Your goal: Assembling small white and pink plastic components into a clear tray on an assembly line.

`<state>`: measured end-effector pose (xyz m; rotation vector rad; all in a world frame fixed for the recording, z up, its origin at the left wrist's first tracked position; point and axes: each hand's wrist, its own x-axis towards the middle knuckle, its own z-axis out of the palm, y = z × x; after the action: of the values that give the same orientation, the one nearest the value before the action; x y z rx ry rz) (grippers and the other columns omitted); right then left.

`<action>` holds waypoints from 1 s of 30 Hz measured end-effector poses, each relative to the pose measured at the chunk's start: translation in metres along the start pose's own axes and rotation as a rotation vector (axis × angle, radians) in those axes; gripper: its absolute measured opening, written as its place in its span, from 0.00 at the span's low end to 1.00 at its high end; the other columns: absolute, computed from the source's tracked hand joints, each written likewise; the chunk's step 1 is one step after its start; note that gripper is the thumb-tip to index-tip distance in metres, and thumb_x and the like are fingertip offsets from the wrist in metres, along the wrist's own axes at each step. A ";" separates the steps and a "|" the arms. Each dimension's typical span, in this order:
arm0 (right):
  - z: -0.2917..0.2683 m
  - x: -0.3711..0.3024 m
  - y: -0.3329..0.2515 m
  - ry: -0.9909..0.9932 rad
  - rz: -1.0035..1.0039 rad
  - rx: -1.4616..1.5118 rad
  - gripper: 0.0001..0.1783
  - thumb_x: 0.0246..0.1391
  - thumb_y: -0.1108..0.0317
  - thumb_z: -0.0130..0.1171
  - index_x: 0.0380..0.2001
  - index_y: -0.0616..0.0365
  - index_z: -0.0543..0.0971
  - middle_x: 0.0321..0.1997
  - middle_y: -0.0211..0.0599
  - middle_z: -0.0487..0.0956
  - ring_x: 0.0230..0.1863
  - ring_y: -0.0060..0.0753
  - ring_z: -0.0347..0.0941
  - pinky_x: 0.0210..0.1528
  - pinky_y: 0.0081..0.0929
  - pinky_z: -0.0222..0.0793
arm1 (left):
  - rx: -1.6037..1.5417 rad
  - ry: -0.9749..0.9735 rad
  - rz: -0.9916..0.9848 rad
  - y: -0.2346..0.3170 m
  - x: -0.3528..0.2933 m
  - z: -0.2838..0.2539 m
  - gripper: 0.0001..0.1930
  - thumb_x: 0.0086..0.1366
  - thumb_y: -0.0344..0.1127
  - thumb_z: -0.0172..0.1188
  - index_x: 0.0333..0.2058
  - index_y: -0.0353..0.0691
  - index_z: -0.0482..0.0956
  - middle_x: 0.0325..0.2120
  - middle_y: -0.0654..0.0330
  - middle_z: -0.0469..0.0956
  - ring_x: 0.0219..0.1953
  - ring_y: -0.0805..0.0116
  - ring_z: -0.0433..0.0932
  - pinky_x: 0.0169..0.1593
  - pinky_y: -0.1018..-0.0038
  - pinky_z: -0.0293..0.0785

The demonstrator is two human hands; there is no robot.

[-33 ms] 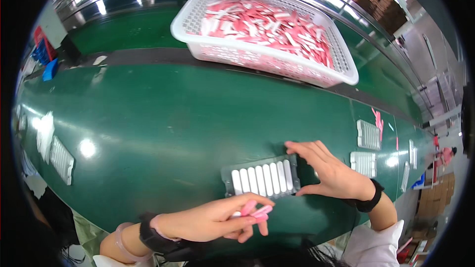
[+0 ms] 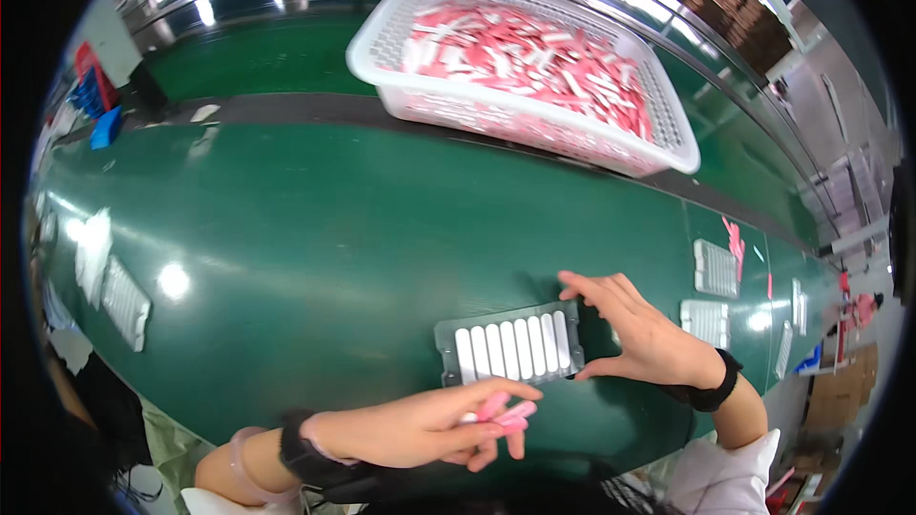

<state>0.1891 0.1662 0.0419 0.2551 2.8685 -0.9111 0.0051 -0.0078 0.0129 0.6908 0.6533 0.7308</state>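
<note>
A clear plastic tray (image 2: 445,341) lies on the green work surface, slightly tilted in the picture, with a row of several white rounded sticks (image 2: 510,348) side by side in it. My left hand (image 2: 420,427) is closed around several pink-and-white sticks (image 2: 513,417), just off the tray's near edge. At the tray's right end is my right hand (image 2: 649,341), its thumb and fingers spread wide. The thumb tip is at the near right corner; whether it touches the tray, I cannot tell. The forefinger reaches past the far right corner.
Beyond the work surface stands a white perforated basket (image 2: 363,52) heaped with pink and white pieces. More trays lie at right (image 2: 716,269) beside pink sticks (image 2: 734,236), and another tray (image 2: 125,303) lies at left near white plastic film (image 2: 93,253). A person (image 2: 866,307) shows far right.
The whole picture has shifted slightly, so things appear a little farther right. Both hands keep the same pose around the tray.
</note>
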 end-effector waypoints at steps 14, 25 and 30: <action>0.086 0.320 -0.154 0.365 -0.343 -0.381 0.46 0.36 0.50 0.62 0.53 0.69 0.57 0.48 0.50 0.64 0.49 0.47 0.60 0.43 0.39 0.60 | 0.381 -0.234 -0.016 -0.038 0.008 -0.009 0.05 0.60 0.28 0.38 0.33 0.38 0.63 0.18 0.62 0.68 0.14 0.76 0.64 0.18 0.81 0.62; 0.191 0.323 -0.263 0.314 -0.370 -0.444 0.18 0.49 0.65 0.44 0.46 0.50 0.71 0.54 0.53 0.62 0.48 0.52 0.59 0.44 0.45 0.53 | 0.388 -0.167 0.362 -0.081 0.014 -0.031 0.04 0.60 0.31 0.43 0.30 0.38 0.66 0.16 0.65 0.66 0.16 0.77 0.64 0.22 0.80 0.65; 0.111 0.269 -0.167 0.118 -0.735 -0.359 0.25 0.35 0.64 0.58 0.42 0.56 0.70 0.51 0.52 0.65 0.42 0.47 0.63 0.40 0.34 0.62 | 0.341 -0.186 -0.042 -0.028 0.001 -0.008 0.10 0.63 0.38 0.42 0.37 0.38 0.65 0.23 0.65 0.66 0.25 0.79 0.62 0.27 0.82 0.64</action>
<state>-0.0995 0.0000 0.0009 -0.8499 3.1867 -0.4242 0.0099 -0.0200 -0.0126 1.0418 0.6250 0.5119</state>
